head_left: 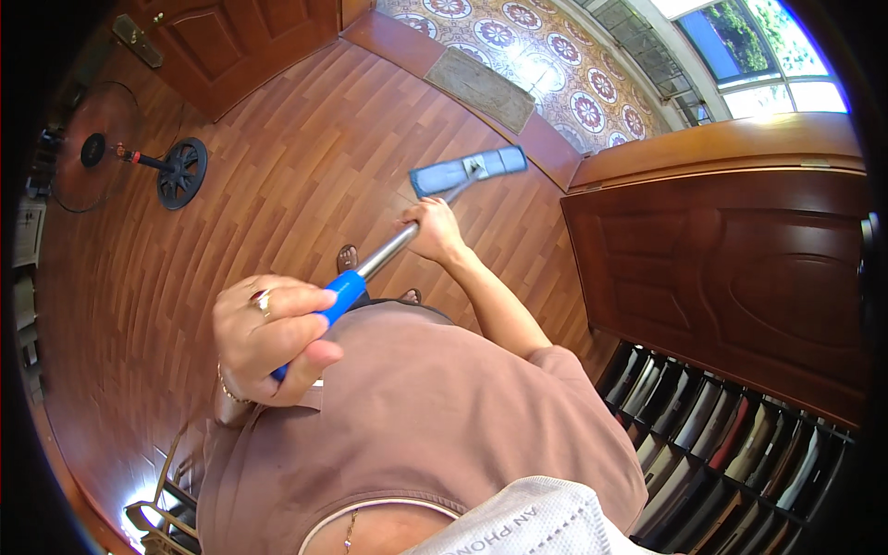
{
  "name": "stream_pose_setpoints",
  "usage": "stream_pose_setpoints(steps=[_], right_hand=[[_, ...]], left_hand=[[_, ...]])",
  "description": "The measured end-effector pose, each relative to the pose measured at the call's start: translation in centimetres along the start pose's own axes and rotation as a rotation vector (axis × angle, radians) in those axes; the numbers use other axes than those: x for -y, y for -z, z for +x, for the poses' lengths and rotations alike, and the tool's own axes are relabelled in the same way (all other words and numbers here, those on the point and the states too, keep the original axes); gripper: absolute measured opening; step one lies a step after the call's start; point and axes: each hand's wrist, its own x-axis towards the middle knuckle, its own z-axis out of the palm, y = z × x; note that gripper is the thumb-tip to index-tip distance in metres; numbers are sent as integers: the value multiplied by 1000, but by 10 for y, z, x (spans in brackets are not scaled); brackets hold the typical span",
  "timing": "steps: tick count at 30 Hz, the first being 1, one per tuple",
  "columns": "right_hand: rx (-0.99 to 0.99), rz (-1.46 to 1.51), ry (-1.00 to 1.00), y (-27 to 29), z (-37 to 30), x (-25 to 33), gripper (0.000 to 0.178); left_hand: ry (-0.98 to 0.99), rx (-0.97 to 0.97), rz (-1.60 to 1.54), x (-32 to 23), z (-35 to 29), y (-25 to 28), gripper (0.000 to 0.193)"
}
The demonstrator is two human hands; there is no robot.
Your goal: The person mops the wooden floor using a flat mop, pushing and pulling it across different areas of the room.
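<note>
A flat mop [469, 171] with a blue-grey rectangular pad rests on the wooden floor, ahead and a little right of my feet. Its metal pole [388, 252] slants back toward my chest and ends in a blue grip [344, 296]. Around that blue grip my left hand [273, 335] is closed, with a ring on one finger and a bracelet at the wrist. Farther down, my right hand [433, 229] wraps round the metal pole, its arm stretched forward. The lower pole is partly hidden behind my right hand.
A standing fan [182, 173] with a round black base is at left, near an open wooden door [242, 46]. A grey doormat [481, 90] lies at the threshold to patterned tiles [564, 46]. At right stand a wooden door panel [721, 277] and a black rack [721, 425] of sample pieces.
</note>
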Motion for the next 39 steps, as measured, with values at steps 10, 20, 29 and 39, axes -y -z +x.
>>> stream_pose_setpoints(steps=[10,20,29,39], right_hand=[[-227,-54,-374,4,-57,-49,35],[-550,-176,-519,-44,-41,-71,30],[-708,-124,-757,-71,-61,50,23],[-913,-83,-1211,-184,-223,215,23]], left_hand=[[66,211,-221,63,30,-41,15],[-141,389,-312,113,51,-19,11],[-109,507,-448,99,61,41,7],[-236,925,-656,26,-1,4,12]])
